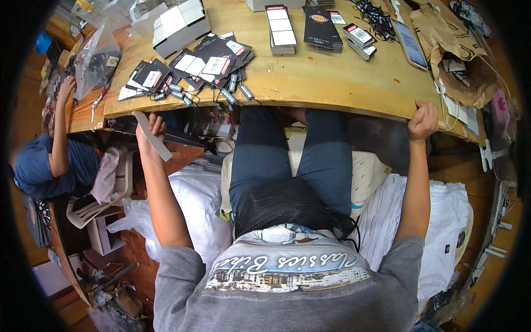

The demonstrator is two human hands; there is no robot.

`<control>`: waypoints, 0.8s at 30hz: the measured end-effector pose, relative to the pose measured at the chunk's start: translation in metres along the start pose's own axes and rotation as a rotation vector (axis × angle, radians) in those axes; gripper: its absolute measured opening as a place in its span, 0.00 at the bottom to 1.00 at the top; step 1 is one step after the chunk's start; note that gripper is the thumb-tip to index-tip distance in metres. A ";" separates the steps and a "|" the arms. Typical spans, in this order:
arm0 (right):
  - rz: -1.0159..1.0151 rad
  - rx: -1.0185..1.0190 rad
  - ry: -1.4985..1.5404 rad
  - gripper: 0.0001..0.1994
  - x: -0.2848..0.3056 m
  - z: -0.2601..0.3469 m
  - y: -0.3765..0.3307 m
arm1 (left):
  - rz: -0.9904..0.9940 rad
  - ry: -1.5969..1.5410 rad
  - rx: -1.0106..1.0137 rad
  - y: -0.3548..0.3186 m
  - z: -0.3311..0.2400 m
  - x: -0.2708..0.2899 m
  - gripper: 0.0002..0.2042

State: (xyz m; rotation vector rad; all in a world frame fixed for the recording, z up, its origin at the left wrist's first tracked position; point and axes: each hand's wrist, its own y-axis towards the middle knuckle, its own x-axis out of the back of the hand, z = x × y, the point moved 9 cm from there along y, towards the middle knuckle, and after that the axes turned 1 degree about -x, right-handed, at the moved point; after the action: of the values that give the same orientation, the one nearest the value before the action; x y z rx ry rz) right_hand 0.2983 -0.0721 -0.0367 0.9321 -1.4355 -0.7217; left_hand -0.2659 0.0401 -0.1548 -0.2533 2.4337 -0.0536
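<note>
Leftmost, another person (41, 160) in a blue shirt sits beside a clear plastic bag (98, 55) on the far left table corner. Next, the left hand (148, 134) is closed around a flat grey card strip (153, 136), held below the near edge of the wooden table (332, 83). Above it, black hang tags (193, 66) lie fanned on the tabletop. Further right, tag stacks (281, 30) rest farther back. Rightmost, the right hand (423, 119) is curled, gripping the table's near edge, beside a brown paper bag (453, 50).
</note>
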 end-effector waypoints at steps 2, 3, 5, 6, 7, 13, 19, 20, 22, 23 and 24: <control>0.009 0.003 0.013 0.12 0.000 0.000 -0.002 | -0.002 0.020 0.004 0.002 0.001 0.006 0.05; 0.004 0.004 0.014 0.11 0.001 -0.001 -0.001 | -0.009 0.017 0.005 0.005 0.002 0.009 0.08; -0.013 0.012 0.016 0.11 0.002 0.000 -0.001 | 0.012 -0.018 0.026 0.009 0.006 0.014 0.12; -0.029 0.016 0.011 0.11 0.003 0.001 0.000 | -0.016 -0.015 0.030 0.010 0.006 0.017 0.12; -0.026 0.009 0.007 0.10 0.003 0.000 0.000 | -0.043 -0.012 0.035 0.009 0.007 0.019 0.13; 0.047 -0.079 0.021 0.07 0.000 -0.007 0.004 | -0.140 0.029 0.056 0.010 0.009 0.031 0.18; 0.292 -0.519 0.307 0.16 -0.032 0.015 0.047 | -0.267 0.101 0.158 -0.012 0.025 0.054 0.18; 0.325 -0.426 0.293 0.23 -0.034 0.035 0.063 | -0.384 0.189 0.167 -0.030 0.031 0.048 0.18; 0.440 -0.353 0.383 0.31 -0.060 0.056 0.076 | -0.274 0.176 0.280 -0.049 0.059 0.047 0.17; 0.492 -0.384 0.392 0.31 -0.071 0.059 0.078 | -0.222 0.117 0.332 -0.055 0.077 0.049 0.16; 0.543 -0.415 0.402 0.32 -0.083 0.062 0.081 | -0.170 0.060 0.382 -0.060 0.093 0.051 0.14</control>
State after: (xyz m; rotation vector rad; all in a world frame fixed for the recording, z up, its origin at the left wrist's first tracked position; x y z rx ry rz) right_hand 0.2234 0.0329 -0.0126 0.3110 -1.0519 -0.3707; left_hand -0.2347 -0.0260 -0.2520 -0.2859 2.3959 -0.6010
